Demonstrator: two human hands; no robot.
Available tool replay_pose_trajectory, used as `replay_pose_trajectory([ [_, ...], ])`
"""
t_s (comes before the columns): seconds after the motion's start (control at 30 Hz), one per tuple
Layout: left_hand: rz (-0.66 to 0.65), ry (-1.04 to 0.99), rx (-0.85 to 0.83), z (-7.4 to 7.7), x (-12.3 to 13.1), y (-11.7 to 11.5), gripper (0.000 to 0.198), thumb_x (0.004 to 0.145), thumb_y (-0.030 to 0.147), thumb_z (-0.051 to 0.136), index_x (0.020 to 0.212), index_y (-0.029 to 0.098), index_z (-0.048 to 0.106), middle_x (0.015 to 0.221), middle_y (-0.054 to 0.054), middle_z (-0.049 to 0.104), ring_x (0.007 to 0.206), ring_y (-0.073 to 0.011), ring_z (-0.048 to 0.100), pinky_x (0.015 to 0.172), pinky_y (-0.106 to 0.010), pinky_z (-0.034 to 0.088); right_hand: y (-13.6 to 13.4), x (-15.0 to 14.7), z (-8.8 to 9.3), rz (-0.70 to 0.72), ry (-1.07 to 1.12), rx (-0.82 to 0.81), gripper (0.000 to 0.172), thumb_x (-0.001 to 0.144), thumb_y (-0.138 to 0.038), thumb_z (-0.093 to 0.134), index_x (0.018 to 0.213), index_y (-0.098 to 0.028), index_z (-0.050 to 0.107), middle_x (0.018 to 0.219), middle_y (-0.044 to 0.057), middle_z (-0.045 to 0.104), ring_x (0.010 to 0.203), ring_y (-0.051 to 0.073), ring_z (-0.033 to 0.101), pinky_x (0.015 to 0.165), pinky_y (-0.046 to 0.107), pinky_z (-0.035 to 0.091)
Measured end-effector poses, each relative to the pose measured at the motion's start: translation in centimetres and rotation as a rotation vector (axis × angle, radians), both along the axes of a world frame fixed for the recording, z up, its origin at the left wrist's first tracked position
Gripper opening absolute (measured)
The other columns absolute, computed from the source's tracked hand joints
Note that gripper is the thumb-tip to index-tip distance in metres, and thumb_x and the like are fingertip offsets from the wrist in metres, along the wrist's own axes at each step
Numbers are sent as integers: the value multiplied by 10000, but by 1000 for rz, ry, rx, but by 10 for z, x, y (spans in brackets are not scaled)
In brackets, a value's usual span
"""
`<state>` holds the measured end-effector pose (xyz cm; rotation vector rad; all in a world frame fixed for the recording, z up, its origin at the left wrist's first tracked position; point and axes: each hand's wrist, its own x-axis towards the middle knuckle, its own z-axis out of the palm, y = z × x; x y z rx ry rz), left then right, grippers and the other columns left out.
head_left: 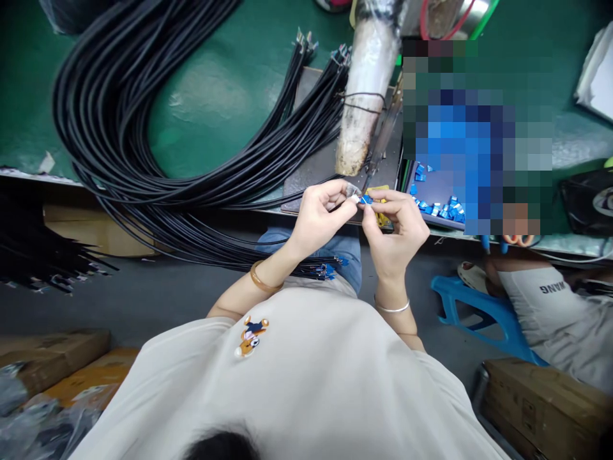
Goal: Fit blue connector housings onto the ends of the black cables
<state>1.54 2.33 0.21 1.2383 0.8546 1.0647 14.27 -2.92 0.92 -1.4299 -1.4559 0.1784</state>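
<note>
My left hand [320,214] is closed with thumb and fingertips pinching the end of a black cable, whose stripped tip shows pale and silvery. My right hand [397,223] pinches a small blue connector piece [366,199] that meets the cable tip. The fingers hide just how the two fit together. A thick bundle of black cables [191,185] curves across the bench from the left. Across my lap lie more cables with blue ends [328,271]. Loose blue pieces [450,207] lie in a shallow tray [433,188] right of my right hand.
A plastic-wrapped, stained tube [361,108] points down just above my hands, over a dark plate [311,169] on the green bench [215,96]. Part of the right side is pixelated. A blue stool [469,306] and a seated person's leg are at right; cardboard boxes [541,409] stand below.
</note>
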Motion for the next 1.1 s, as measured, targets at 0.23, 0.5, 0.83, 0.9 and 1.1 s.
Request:
replay_pose_trajectory([
  [0.23, -4, 12, 60, 2, -2, 1, 208, 803, 103, 648, 651, 154, 515, 568, 54, 326, 507, -38, 285, 472, -196, 227, -1, -1, 5, 6, -99, 37, 114, 832, -114, 667, 816, -222, 635, 936, 1, 735, 913, 161, 708, 814, 325, 563],
  [0.5, -55, -39, -36, -2, -2, 1, 119, 756, 77, 624, 662, 145, 600, 573, 44, 389, 523, -40, 340, 494, -191, 269, -7, 4, 3, 52, -188, 19, 129, 833, -99, 637, 837, -220, 592, 960, 15, 735, 917, 155, 711, 810, 303, 573],
  [0.83, -141, 0, -120, 2, -8, -7, 129, 791, 166, 627, 683, 148, 559, 524, 55, 466, 434, -24, 385, 423, -166, 289, -13, 1, 6, 6, -70, -33, 71, 865, -143, 657, 847, -212, 654, 934, 13, 742, 846, 132, 725, 698, 246, 610],
  [0.9, -184, 10, -173, 4, -11, -10, 133, 791, 196, 648, 703, 150, 559, 511, 50, 521, 387, -28, 409, 389, -164, 307, -16, 1, 8, 6, 44, -95, 42, 876, -171, 657, 858, -206, 671, 933, 10, 736, 779, 116, 727, 667, 232, 619],
  [1.1, -284, -110, -268, 9, -24, -17, 281, 767, 355, 761, 732, 132, 592, 551, 24, 585, 387, -16, 419, 380, -151, 286, -25, -3, 15, 48, 149, -90, 46, 873, -188, 666, 834, -208, 652, 882, 1, 710, 784, 122, 718, 707, 258, 624],
])
